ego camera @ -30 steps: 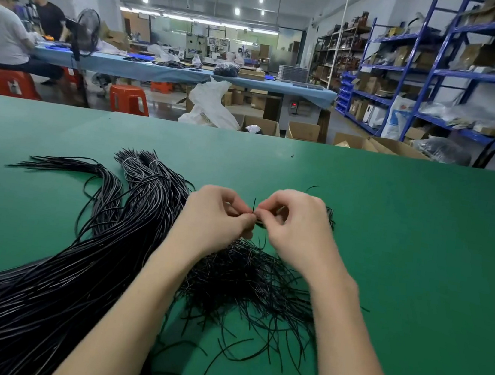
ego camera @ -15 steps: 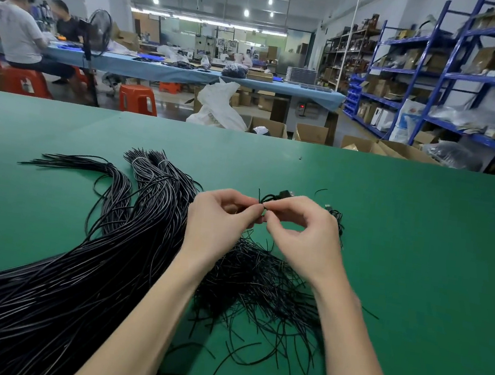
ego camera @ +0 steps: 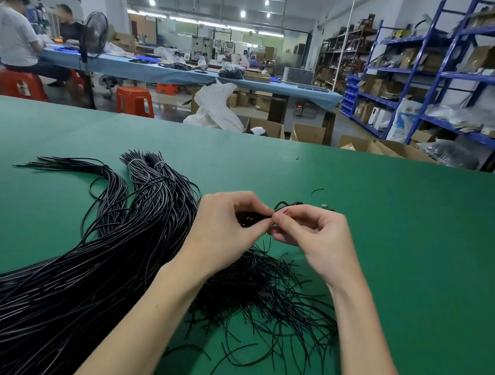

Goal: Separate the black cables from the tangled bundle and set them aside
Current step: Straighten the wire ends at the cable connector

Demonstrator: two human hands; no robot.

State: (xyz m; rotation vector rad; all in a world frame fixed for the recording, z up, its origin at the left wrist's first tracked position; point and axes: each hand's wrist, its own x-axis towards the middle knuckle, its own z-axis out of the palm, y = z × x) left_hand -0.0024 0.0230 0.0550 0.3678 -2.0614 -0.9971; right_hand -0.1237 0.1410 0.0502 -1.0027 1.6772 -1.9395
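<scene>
Both hands are up over the green desk [ego camera: 421,241], close together, fingertips almost touching. The left hand [ego camera: 228,225] has its fingers curled around a small bunch of black cables [ego camera: 251,219]. The right hand [ego camera: 312,236] pinches one thin cable end with finger and thumb, though the spot is small and I cannot be sure it is only one. Under the hands lies the tangled bundle [ego camera: 267,287], a messy heap of short thin black cables that stick out every way. To the left is a big long pile of sorted cables [ego camera: 71,274], lying mostly side by side, with some tied bunches [ego camera: 148,165] at the far end. The cables look light and bendy, and a bit springy, so they will likely curl back and catch on each other. They look smooth and shiny, so they may slip. It seems best to take hold near an end and pull slowly along the cable, while the other hand keeps the heap down. Pulling fast could drag the whole heap along.
</scene>
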